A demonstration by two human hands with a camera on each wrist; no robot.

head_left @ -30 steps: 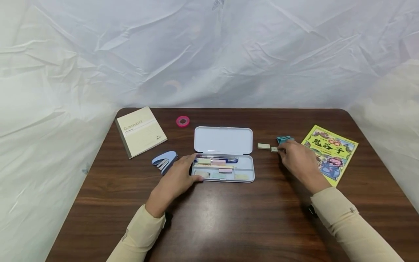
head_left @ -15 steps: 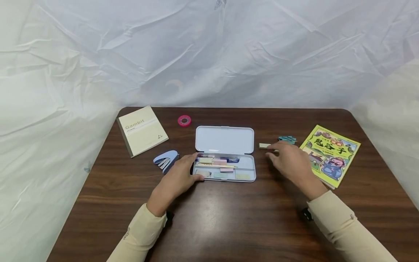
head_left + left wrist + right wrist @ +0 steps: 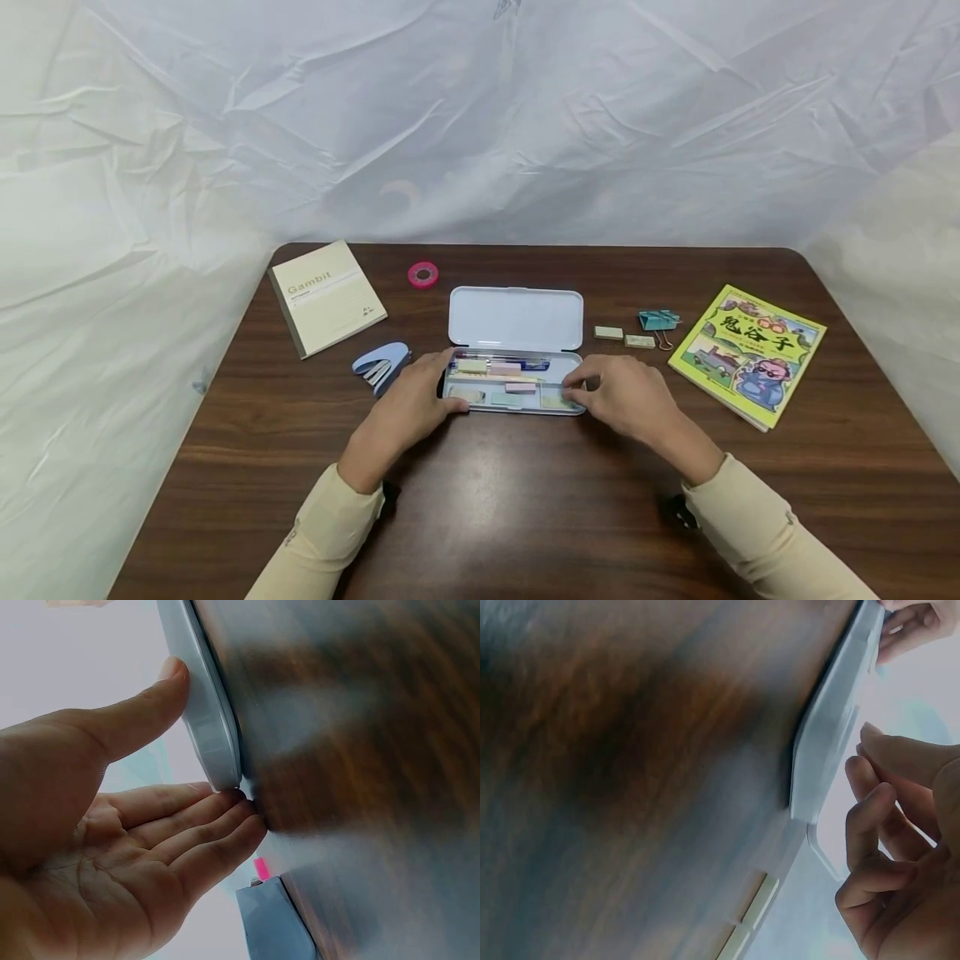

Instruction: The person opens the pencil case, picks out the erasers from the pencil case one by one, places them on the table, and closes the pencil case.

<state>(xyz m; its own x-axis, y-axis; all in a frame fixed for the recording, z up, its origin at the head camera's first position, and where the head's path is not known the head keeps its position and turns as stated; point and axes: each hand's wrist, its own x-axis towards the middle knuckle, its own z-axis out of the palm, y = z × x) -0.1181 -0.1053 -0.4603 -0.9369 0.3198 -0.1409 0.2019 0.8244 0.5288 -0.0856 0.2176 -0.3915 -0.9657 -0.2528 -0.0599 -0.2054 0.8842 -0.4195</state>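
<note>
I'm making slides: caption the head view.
Left hand holds an open pencil case, with the right hand at its right end.

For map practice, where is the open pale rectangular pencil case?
In the head view, the case lies mid-table, left hand at its left, right hand at its right.

Pale bluish white throughout on the pencil case point(image 3: 516, 318). Inside, pastel pink on the small block point(image 3: 520, 388) and mint green on the flat piece point(image 3: 506, 400). Finished in light blue on the stapler point(image 3: 386, 353), bright pink on the tape ring point(image 3: 423, 284), teal on the binder clip point(image 3: 657, 320). Cream with gold-toned lettering on the notebook point(image 3: 328, 300). Yellow with black characters and multicoloured cartoons on the book point(image 3: 750, 357). Dark brown, wood-grain streaked, on the table point(image 3: 480, 517). Plain cream on the sleeves point(image 3: 765, 525). Whitish, with a faint peach crescent, on the backdrop point(image 3: 480, 108).
</note>
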